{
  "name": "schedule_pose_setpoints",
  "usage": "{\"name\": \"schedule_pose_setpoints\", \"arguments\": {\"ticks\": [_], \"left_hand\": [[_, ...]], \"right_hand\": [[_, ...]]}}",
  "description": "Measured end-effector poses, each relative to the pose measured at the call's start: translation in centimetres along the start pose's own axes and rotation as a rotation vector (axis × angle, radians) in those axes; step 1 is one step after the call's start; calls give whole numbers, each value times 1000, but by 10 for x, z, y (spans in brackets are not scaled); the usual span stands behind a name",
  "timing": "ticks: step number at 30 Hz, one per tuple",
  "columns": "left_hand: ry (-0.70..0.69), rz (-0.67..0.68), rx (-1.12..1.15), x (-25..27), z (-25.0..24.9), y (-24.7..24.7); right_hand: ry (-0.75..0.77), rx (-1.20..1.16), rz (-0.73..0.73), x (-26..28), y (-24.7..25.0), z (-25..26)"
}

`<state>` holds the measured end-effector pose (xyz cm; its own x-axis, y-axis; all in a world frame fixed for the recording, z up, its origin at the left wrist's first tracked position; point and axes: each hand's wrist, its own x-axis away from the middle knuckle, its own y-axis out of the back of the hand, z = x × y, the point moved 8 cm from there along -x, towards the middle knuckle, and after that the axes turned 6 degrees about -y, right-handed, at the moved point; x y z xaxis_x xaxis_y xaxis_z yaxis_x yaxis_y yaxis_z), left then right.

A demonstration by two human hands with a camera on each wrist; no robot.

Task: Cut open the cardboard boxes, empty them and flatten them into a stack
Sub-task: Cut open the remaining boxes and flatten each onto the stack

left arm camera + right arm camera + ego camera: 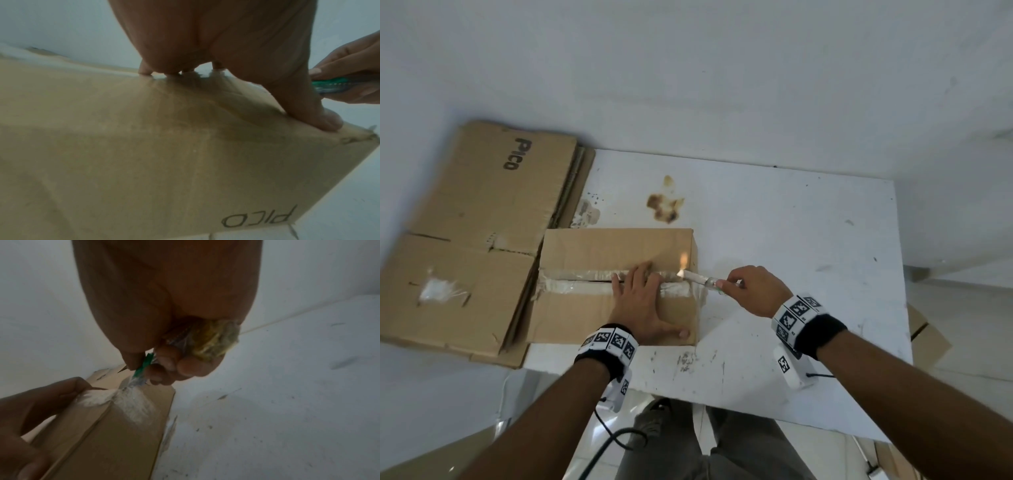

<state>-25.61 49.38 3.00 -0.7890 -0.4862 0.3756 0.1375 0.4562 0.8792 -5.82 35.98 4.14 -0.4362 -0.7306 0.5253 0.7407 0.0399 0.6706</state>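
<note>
one box [616,284] sits sealed at the centre of the frame on the white surface [791,240], its taped seam [582,275] only started on. the left hand [643,305] lies flat on its lid, fingers straight and spread, pressing down. right of centre the right hand [751,291] pinches a green cutter [702,279], blade tip at the seam's right end, so the cut looks barely begun. emptying and flattening this box are left. farther off, at the upper left, flattened boxes [482,222] lie stacked, so some are done. at the right edge, more cardboard [928,339] shows below the surface; its state is unclear.
</note>
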Motion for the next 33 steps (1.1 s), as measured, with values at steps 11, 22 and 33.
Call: {"name": "schedule_pose_setpoints", "arguments": {"ticks": [11, 22, 33], "left_hand": [[-34, -82, 11, 5, -3, 4], [-87, -391, -133, 12, -17, 56], [-36, 169, 0, 96, 6, 44]], "right_hand": [[-46, -31, -4, 17, -12, -6], [-113, -334, -94, 31, -16, -44], [-237, -141, -37, -5, -59, -45]]}}
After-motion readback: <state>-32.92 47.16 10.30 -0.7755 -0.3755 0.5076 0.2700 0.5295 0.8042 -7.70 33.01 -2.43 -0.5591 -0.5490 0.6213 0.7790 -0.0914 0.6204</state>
